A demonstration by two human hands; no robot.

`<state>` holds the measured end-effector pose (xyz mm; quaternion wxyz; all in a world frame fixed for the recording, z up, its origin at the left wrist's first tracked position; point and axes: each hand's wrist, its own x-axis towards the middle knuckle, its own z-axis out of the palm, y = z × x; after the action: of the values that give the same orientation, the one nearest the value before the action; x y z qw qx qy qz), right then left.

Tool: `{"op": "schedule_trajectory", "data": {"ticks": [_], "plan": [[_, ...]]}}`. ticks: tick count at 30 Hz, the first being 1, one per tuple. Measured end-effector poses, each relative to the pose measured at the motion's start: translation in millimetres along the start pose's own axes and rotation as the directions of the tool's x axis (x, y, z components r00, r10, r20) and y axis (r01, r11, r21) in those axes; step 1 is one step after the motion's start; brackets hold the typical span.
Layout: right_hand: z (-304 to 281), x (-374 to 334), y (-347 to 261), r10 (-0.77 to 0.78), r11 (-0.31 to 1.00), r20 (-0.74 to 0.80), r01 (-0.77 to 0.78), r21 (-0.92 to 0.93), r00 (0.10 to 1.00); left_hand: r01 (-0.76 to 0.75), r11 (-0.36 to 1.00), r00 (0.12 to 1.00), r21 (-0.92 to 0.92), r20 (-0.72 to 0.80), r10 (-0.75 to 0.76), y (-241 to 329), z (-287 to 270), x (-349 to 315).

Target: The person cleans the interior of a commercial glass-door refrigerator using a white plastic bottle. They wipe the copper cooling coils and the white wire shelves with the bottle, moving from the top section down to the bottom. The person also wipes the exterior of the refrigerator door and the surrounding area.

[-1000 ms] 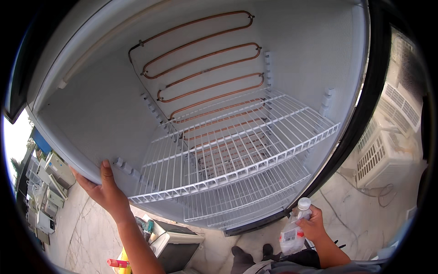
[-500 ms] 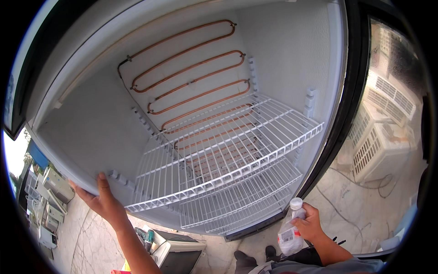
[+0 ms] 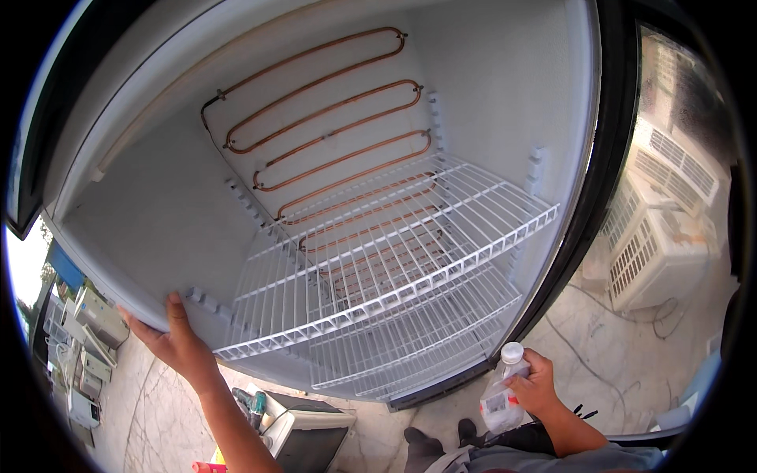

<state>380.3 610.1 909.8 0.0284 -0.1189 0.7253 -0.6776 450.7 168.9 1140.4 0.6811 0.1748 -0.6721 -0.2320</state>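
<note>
An upright refrigerator cabinet (image 3: 142, 260) with a white inside fills the middle of the head view. My left hand (image 3: 175, 340) grips its left front edge, thumb on the inner side and fingers round the outside. In my right hand (image 3: 536, 388) is a clear plastic bottle (image 3: 498, 402) with a white cap and a label, held upright below the cabinet's right front corner. White wire shelves (image 3: 394, 276) sit one above another inside. Copper tubing (image 3: 339, 134) runs in loops along the back wall and shows through the shelf wires.
A glass door with a black frame (image 3: 611, 158) stands open on the right; white slatted units (image 3: 658, 252) show through it. Below left, a cordless drill (image 3: 254, 404) lies on a boxy white appliance (image 3: 303, 433). More appliances (image 3: 87, 355) stand at far left. Cables cross the floor (image 3: 568, 378).
The view has shifted very slightly. Both hands keep their holds, and the bottle is tilted a little differently.
</note>
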Motion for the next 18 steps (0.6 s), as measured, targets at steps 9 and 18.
{"op": "schedule_trajectory", "data": {"ticks": [9,18], "plan": [[0.8,-1.1,-0.5,0.016,1.0,-0.016,-0.016,-0.005,1.0,0.019,0.999,1.0,-0.026,0.004,-0.019,-4.3,-1.6,-0.2],[0.1,-0.9,-1.3,0.038,0.998,-0.003,-0.037,0.05,0.999,0.012,1.0,1.0,-0.013,-0.007,-0.012,-5.3,-1.5,0.2]]}}
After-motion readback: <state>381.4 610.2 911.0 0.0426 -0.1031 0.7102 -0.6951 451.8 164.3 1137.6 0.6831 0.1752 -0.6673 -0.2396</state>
